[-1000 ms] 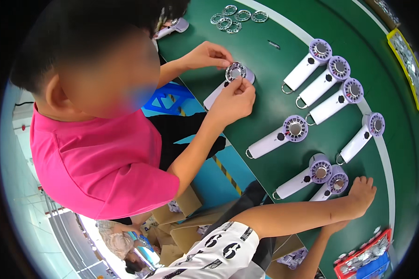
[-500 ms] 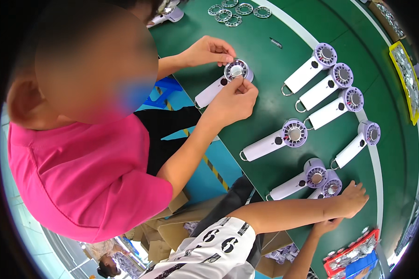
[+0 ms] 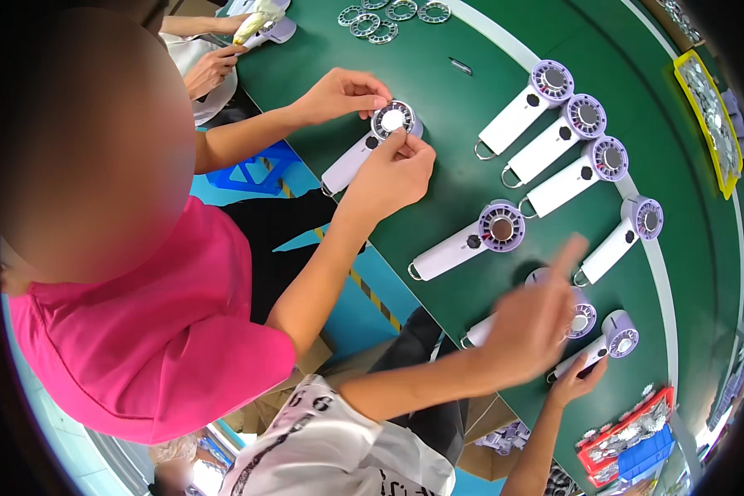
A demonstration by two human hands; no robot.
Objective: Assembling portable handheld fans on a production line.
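My right hand (image 3: 580,382) is closed around the handle of a lilac-and-white handheld fan (image 3: 622,341), its round head facing up. My left hand (image 3: 525,326) is blurred by motion over the table, its index finger stretched out and nothing visible in it. Below it lie two more fans, one with a head (image 3: 583,321) showing beside my wrist and one with its handle (image 3: 478,332) poking out; my left hand hides much of both. Just beyond, another handheld fan (image 3: 453,258) lies with a metal loop at its handle end.
A co-worker in pink handles a fan (image 3: 350,168) at the left. Several fans (image 3: 535,186) lie across the green table (image 3: 438,198). Metal rings (image 3: 365,25) sit at the far left, a red tray (image 3: 665,405) of parts near right, a yellow tray (image 3: 729,157) far right.
My left hand has swung left and away from beside my right hand, its index finger now extended. The fan in my right hand, hidden before, now shows. The whole view has shifted slightly.
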